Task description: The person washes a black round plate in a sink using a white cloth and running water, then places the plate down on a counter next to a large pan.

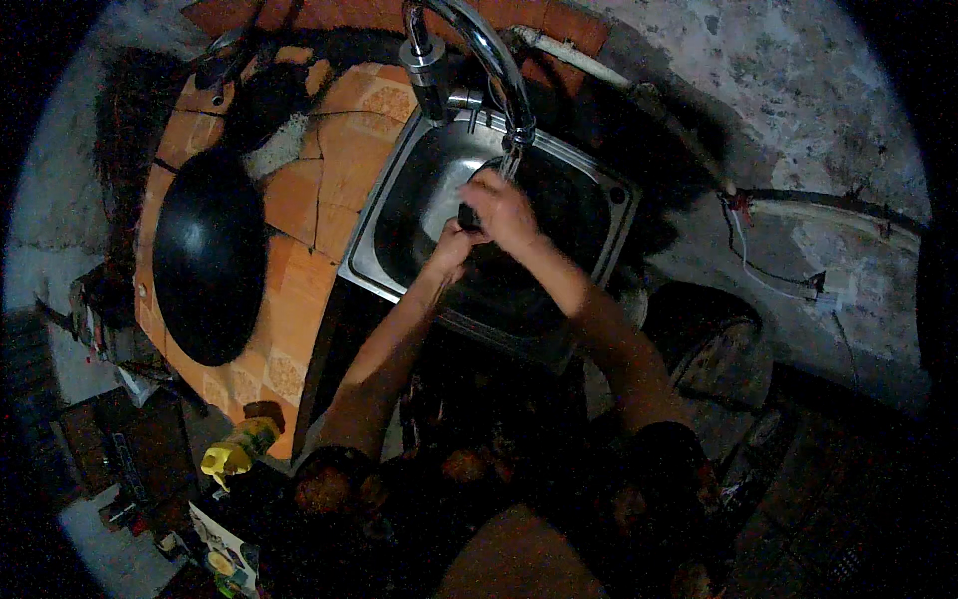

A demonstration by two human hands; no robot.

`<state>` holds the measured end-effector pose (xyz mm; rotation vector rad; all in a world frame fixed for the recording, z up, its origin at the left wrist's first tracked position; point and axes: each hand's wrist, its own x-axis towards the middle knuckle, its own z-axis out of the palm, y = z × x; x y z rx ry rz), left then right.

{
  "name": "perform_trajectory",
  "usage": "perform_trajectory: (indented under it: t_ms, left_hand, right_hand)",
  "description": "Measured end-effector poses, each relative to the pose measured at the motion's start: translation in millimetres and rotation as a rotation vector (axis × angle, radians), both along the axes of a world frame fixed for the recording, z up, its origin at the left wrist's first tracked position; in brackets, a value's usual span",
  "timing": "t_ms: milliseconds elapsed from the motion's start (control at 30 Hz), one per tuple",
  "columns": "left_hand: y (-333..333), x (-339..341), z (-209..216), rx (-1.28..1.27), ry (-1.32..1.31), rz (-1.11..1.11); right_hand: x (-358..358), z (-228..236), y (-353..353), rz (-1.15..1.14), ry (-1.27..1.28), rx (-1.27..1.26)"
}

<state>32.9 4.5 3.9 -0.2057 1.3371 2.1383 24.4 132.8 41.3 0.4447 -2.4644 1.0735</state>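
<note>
Both my hands are over a stainless steel sink (364,262), below the spout of a chrome tap (484,45). What looks like a stream of water (511,160) falls from the spout beside my right hand. My left hand (457,248) is closed around the lower part of a small dark object (467,216), whose kind is too dim to tell. Just above it, my right hand (504,212) lies against the same object with bent fingers. Motion smears those fingers, so their grip is unclear.
A large black rounded pan-like thing (210,258) rests on the orange tiled counter (329,205) left of the sink. A yellow bottle or pack (239,449) is at the counter's near corner. A pipe (574,55) runs along the wall behind the sink.
</note>
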Motion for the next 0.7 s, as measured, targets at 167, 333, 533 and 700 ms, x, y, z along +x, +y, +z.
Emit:
perform_trajectory:
  t_ms: [167,333,533,700]
  left_hand:
    - [-0.5,11.7,47.1,-0.182,0.002,-0.063]
    - [-9.3,23.8,21.7,-0.088,0.043,0.076]
    - [-17.6,41.8,71.8,-0.177,0.030,0.106]
    - [-16.3,42.6,51.4,-0.101,0.055,0.154]
  right_hand:
    - [-20.9,-4.4,12.4,-0.290,-0.188,-0.272]
    - [-10.7,-2.6,-4.0,0.267,0.105,-0.033]
    - [-29.2,28.1,20.1,-0.400,-0.418,-0.012]
    - [3.8,44.9,4.0,0.062,0.056,0.070]
